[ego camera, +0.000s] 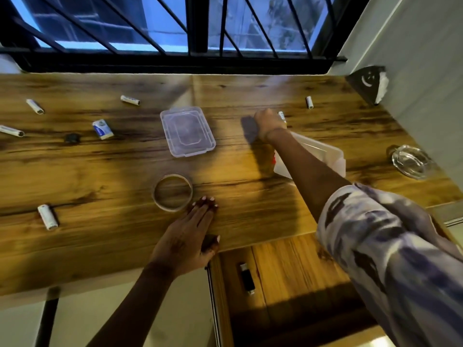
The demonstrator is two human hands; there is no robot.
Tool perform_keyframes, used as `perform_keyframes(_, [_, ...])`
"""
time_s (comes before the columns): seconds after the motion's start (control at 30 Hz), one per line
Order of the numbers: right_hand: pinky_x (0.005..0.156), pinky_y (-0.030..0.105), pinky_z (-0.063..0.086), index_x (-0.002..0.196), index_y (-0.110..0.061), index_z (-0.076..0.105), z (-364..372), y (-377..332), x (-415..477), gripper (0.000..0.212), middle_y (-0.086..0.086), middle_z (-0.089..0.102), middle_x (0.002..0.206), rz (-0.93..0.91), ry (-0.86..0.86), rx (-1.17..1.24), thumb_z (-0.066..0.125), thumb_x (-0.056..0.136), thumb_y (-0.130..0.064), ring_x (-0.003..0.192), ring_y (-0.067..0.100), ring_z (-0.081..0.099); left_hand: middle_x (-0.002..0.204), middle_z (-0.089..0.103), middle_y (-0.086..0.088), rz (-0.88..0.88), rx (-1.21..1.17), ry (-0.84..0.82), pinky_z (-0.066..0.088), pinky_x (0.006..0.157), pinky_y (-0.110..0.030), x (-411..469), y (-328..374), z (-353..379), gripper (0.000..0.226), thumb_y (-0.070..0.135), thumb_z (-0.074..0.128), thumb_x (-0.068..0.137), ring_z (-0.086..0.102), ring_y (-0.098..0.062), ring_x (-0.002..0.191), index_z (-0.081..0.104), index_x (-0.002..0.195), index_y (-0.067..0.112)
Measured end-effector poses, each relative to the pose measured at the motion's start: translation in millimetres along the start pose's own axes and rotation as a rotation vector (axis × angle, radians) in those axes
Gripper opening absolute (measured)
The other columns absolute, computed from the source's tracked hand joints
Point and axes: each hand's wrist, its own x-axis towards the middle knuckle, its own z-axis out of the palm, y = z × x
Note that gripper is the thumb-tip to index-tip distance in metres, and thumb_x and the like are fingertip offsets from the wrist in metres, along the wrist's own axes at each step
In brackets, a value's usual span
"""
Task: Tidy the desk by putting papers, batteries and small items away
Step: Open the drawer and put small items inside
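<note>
My right hand (pixel 269 123) reaches to the far right part of the wooden desk (pixel 100 171) and is closed around a white battery (pixel 282 116), whose end sticks out past the fingers. My left hand (pixel 190 236) lies flat and empty near the desk's front edge, beside a tape roll (pixel 172 192). A clear plastic lid (pixel 187 131) lies in the middle. A clear box (pixel 323 154) sits under my right forearm. Loose batteries lie at the far right (pixel 310 102), the back centre (pixel 130 100), the far left (pixel 35 106) and the front left (pixel 47 217). A small blue-and-white packet (pixel 102 130) is at the left.
A glass ashtray (pixel 411 161) stands at the right edge. A small dark object (pixel 72 138) lies left of the packet, and another battery (pixel 11 131) at the left border. A black lighter (pixel 247 278) rests on a lower wooden surface. A barred window runs behind the desk.
</note>
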Motion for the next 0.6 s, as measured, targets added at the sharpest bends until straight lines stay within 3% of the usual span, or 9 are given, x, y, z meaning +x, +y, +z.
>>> perform_keyframes(0.13, [0.088,0.042,0.047,0.108,-0.001,0.060,-11.3,-11.9,-43.2,0.026,0.025,0.060,0.112,-0.047,0.103,0.260,0.061,0.085,-0.012,0.107,0.039,0.057,0.133,0.054,-0.015,0.005,0.004,0.006,0.031,0.105,-0.038,-1.1,0.1,0.9,0.064,0.045,0.042,0.082,0.050,-0.025,0.125,0.049,0.130,0.003])
perform_keyframes(0.2, [0.086,0.037,0.050,0.100,-0.003,0.066,-14.9,-15.9,-82.8,0.024,0.021,0.067,0.104,-0.084,0.123,0.472,0.064,0.081,-0.017,0.100,0.032,0.062,0.135,0.053,-0.014,0.000,0.013,-0.003,0.029,0.108,-0.032,-1.9,-0.2,1.4,0.065,0.046,0.041,0.082,0.048,-0.025,0.128,0.048,0.131,0.004])
perform_keyframes(0.27, [0.087,0.020,0.048,0.094,-0.003,0.071,-15.7,-21.7,-132.1,0.019,0.011,0.071,0.103,-0.087,0.141,0.730,0.068,0.078,-0.012,0.093,0.012,0.064,0.139,0.050,-0.012,-0.006,-0.003,-0.006,0.028,0.109,-0.030,-1.9,-1.0,0.9,0.065,0.046,0.040,0.083,0.044,-0.024,0.131,0.047,0.133,0.006])
perform_keyframes(0.33, [0.074,-0.005,0.036,0.095,-0.003,0.072,-10.8,-24.1,-184.9,0.020,0.001,0.069,0.099,-0.010,0.144,0.909,0.071,0.076,-0.007,0.084,-0.008,0.054,0.140,0.048,-0.012,-0.006,-0.021,0.001,0.029,0.107,-0.034,-1.9,-0.1,0.9,0.065,0.046,0.038,0.083,0.042,-0.025,0.132,0.046,0.134,0.006])
perform_keyframes(0.37, [0.073,-0.008,0.033,0.099,-0.006,0.072,-3.9,-23.1,-209.1,0.022,-0.004,0.067,0.099,0.030,0.125,0.943,0.071,0.076,-0.007,0.085,-0.010,0.053,0.140,0.048,-0.013,-0.008,-0.034,0.001,0.029,0.106,-0.037,-2.3,0.6,0.6,0.065,0.046,0.038,0.083,0.042,-0.026,0.132,0.046,0.134,0.005])
perform_keyframes(0.47, [0.081,0.005,0.043,0.104,-0.015,0.070,31.3,-13.3,-269.4,0.026,-0.010,0.064,0.101,0.134,-0.022,0.966,0.071,0.078,-0.013,0.095,-0.002,0.058,0.137,0.051,-0.017,-0.018,-0.020,-0.006,0.035,0.104,-0.041,-1.8,2.9,-0.6,0.065,0.044,0.037,0.083,0.047,-0.029,0.129,0.048,0.132,0.002])
perform_keyframes(0.53, [0.083,0.016,0.052,0.099,-0.014,0.071,55.5,-6.0,-294.1,0.024,-0.007,0.064,0.101,0.132,-0.030,0.954,0.073,0.076,-0.011,0.094,0.007,0.064,0.135,0.053,-0.017,-0.024,0.000,-0.016,0.037,0.104,-0.040,-2.2,3.7,-0.5,0.065,0.043,0.036,0.083,0.048,-0.029,0.128,0.049,0.131,0.001])
perform_keyframes(0.6, [0.082,0.014,0.052,0.098,-0.011,0.071,73.2,-1.7,-304.2,0.023,-0.003,0.064,0.102,0.085,-0.017,0.930,0.073,0.075,-0.007,0.091,0.010,0.066,0.136,0.052,-0.016,-0.027,0.008,-0.021,0.035,0.106,-0.039,-2.7,3.9,0.4,0.065,0.043,0.035,0.084,0.047,-0.028,0.129,0.049,0.132,0.002])
